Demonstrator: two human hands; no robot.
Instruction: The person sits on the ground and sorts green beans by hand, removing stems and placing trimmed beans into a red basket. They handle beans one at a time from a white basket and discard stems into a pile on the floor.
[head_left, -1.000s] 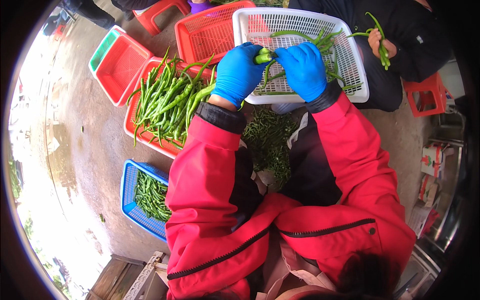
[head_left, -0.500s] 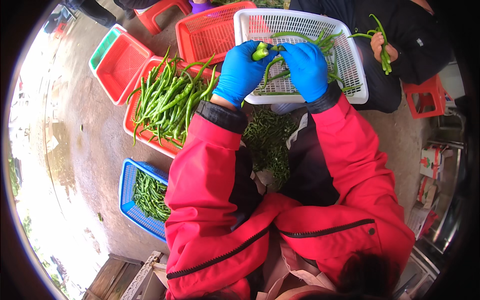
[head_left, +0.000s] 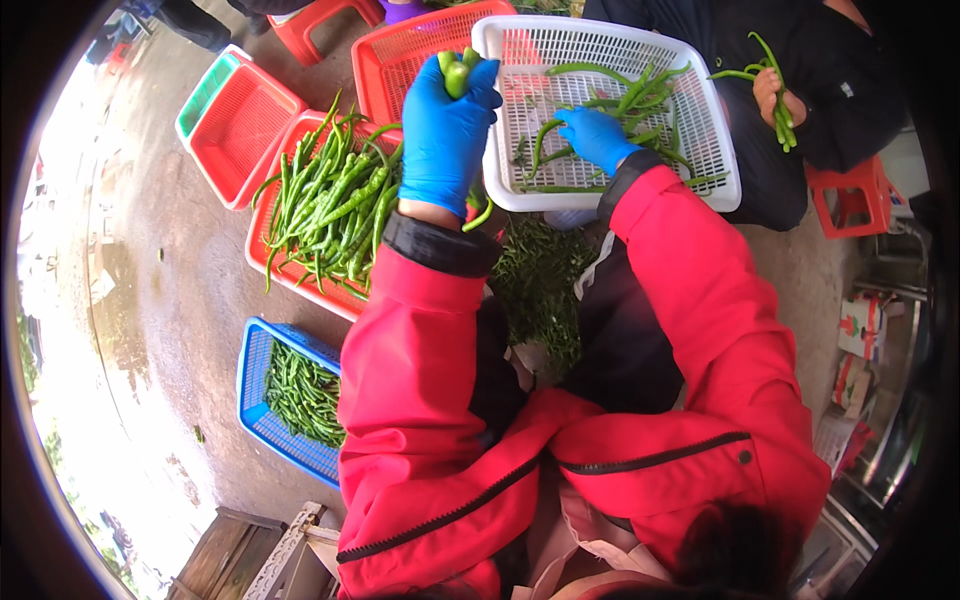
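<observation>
My left hand (head_left: 440, 135), in a blue glove, is closed round several long green chili peppers (head_left: 457, 80). Their thick stem ends poke out above the fist, and a curved tip hangs below it beside the wrist. Inside the white basket (head_left: 728, 165), my right hand (head_left: 597, 138), gloved alike, has its fingers together at the upper end of a curved green chili pepper (head_left: 540, 143); the undersides of the fingers are hidden. More long peppers (head_left: 640, 95) lie loosely in that basket. Left of my left hand, a red basket (head_left: 262, 225) holds a large heap of peppers (head_left: 335, 200).
A blue basket (head_left: 250, 400) of smaller green peppers (head_left: 300, 395) stands by my left forearm. Empty red baskets (head_left: 240, 130) sit at the far left. Between my legs lies a dark green pile (head_left: 540, 280). Opposite, another person's hand (head_left: 778, 100) holds peppers near a red stool (head_left: 850, 200).
My hands have come apart. The left has moved left and up with its peppers; the right has dropped down into the white basket, to the curved pepper.
</observation>
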